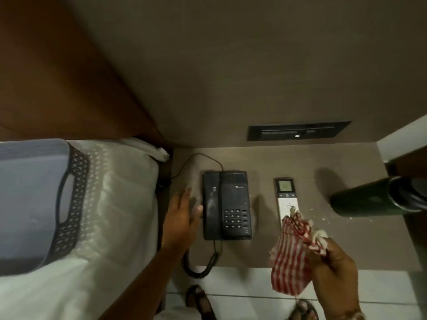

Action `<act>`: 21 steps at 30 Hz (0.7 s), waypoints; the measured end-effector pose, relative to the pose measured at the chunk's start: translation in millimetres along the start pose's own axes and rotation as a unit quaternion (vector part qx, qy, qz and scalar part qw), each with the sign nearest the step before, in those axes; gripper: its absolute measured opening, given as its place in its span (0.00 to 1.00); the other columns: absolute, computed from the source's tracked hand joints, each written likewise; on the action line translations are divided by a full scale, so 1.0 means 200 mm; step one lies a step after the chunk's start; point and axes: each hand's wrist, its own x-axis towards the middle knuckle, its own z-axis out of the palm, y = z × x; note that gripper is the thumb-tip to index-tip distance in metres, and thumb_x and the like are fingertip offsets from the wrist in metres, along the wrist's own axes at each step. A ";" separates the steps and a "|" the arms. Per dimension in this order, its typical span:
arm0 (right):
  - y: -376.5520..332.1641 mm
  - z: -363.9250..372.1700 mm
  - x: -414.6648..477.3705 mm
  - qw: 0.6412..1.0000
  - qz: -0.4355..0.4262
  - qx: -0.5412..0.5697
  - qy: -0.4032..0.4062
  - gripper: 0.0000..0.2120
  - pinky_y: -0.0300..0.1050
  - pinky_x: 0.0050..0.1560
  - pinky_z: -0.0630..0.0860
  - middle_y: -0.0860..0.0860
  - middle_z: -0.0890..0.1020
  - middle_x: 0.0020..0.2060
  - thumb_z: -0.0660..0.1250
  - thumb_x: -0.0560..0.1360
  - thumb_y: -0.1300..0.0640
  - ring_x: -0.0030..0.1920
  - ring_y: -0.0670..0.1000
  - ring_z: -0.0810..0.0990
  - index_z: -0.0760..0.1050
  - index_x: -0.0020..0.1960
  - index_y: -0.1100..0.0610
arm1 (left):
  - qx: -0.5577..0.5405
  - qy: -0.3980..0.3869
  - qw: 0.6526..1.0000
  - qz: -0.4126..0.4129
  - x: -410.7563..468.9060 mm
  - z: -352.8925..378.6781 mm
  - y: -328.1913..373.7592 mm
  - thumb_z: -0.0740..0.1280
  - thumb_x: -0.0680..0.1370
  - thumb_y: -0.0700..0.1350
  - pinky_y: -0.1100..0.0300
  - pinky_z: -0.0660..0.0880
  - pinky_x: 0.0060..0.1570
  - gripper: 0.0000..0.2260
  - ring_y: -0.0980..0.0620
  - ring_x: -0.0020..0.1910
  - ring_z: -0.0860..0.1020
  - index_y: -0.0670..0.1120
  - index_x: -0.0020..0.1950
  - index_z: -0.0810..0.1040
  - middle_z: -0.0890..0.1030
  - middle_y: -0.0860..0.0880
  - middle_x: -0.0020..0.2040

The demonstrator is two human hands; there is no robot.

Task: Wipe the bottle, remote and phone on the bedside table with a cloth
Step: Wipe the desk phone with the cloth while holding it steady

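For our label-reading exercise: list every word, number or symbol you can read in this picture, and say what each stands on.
Phone: small brand mark on the body, too blurred to read; keypad digits too small to read.
Remote: minus, power and plus symbols under its display; display content unreadable.
Wall panel: no readable markings.
Bottle: no text visible.

A black corded phone (226, 205) lies flat on the left of the table (346, 245), handset seated. A white remote (287, 199) (small screen at its far end) lies to its right. A dark bottle (369, 196) stands at the right edge. A red-and-white checked cloth (293, 252) is held bunched over the remote's near end.
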 end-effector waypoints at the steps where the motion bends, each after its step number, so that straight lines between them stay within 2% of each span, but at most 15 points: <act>1: 0.00 0.06 0.00 0.999 -0.017 -0.032 -0.001 0.13 0.44 0.51 0.72 0.52 0.82 0.48 0.66 0.74 0.68 0.48 0.52 0.79 0.78 0.51 0.51 | -0.003 -0.044 0.999 0.001 0.04 0.00 -0.08 0.59 0.82 0.55 0.44 0.67 0.72 0.28 0.45 0.78 0.60 0.49 0.80 0.58 0.58 0.47 0.80; 3: 0.01 0.16 0.01 0.996 -0.031 -0.080 -0.010 0.14 0.52 0.56 0.75 0.52 0.82 0.52 0.67 0.73 0.69 0.51 0.53 0.79 0.79 0.54 0.54 | 0.026 -0.085 0.996 0.012 0.13 0.03 -0.19 0.59 0.81 0.57 0.41 0.58 0.77 0.32 0.45 0.81 0.48 0.47 0.81 0.53 0.51 0.46 0.82; 5: 0.03 0.25 0.03 0.991 -0.049 -0.126 -0.015 0.15 0.58 0.58 0.75 0.53 0.82 0.53 0.67 0.73 0.68 0.52 0.54 0.78 0.79 0.58 0.56 | 0.054 -0.103 0.993 0.011 0.21 0.06 -0.25 0.58 0.80 0.60 0.44 0.49 0.78 0.35 0.46 0.81 0.41 0.47 0.81 0.50 0.47 0.46 0.83; 8: 0.02 0.35 0.05 0.983 -0.078 -0.164 -0.007 0.15 0.57 0.53 0.78 0.48 0.81 0.47 0.66 0.74 0.67 0.47 0.51 0.78 0.79 0.57 0.54 | 0.087 -0.118 0.989 0.026 0.28 0.10 -0.30 0.55 0.76 0.69 0.44 0.45 0.78 0.41 0.46 0.80 0.40 0.48 0.81 0.48 0.46 0.46 0.83; 11: 0.02 0.41 0.06 0.980 -0.077 -0.179 -0.028 0.15 0.58 0.53 0.79 0.49 0.82 0.48 0.65 0.75 0.66 0.48 0.52 0.79 0.78 0.60 0.55 | 0.102 -0.129 0.985 0.045 0.31 0.12 -0.31 0.54 0.71 0.74 0.43 0.43 0.79 0.47 0.46 0.80 0.38 0.49 0.81 0.46 0.43 0.47 0.83; 13: 0.03 0.43 0.07 0.975 -0.091 -0.198 -0.034 0.15 0.57 0.52 0.79 0.51 0.83 0.48 0.65 0.75 0.64 0.48 0.53 0.80 0.78 0.60 0.56 | 0.111 -0.133 0.984 0.050 0.32 0.13 -0.31 0.54 0.68 0.76 0.42 0.43 0.79 0.50 0.45 0.80 0.37 0.49 0.81 0.45 0.42 0.46 0.83; 16: 0.03 0.46 0.08 0.964 -0.116 -0.238 -0.021 0.14 0.55 0.48 0.81 0.48 0.81 0.42 0.66 0.75 0.63 0.42 0.52 0.80 0.79 0.60 0.56 | 0.111 -0.135 0.983 0.055 0.32 0.15 -0.33 0.55 0.68 0.75 0.44 0.41 0.79 0.51 0.45 0.80 0.37 0.49 0.81 0.43 0.41 0.46 0.82; 21: -0.02 0.51 0.15 0.933 -0.201 -0.296 -0.026 0.17 0.42 0.37 0.79 0.46 0.80 0.34 0.66 0.74 0.60 0.31 0.48 0.79 0.77 0.62 0.51 | 0.102 -0.132 0.984 0.071 0.33 0.17 -0.36 0.54 0.68 0.77 0.43 0.40 0.78 0.52 0.44 0.80 0.37 0.47 0.81 0.43 0.40 0.44 0.82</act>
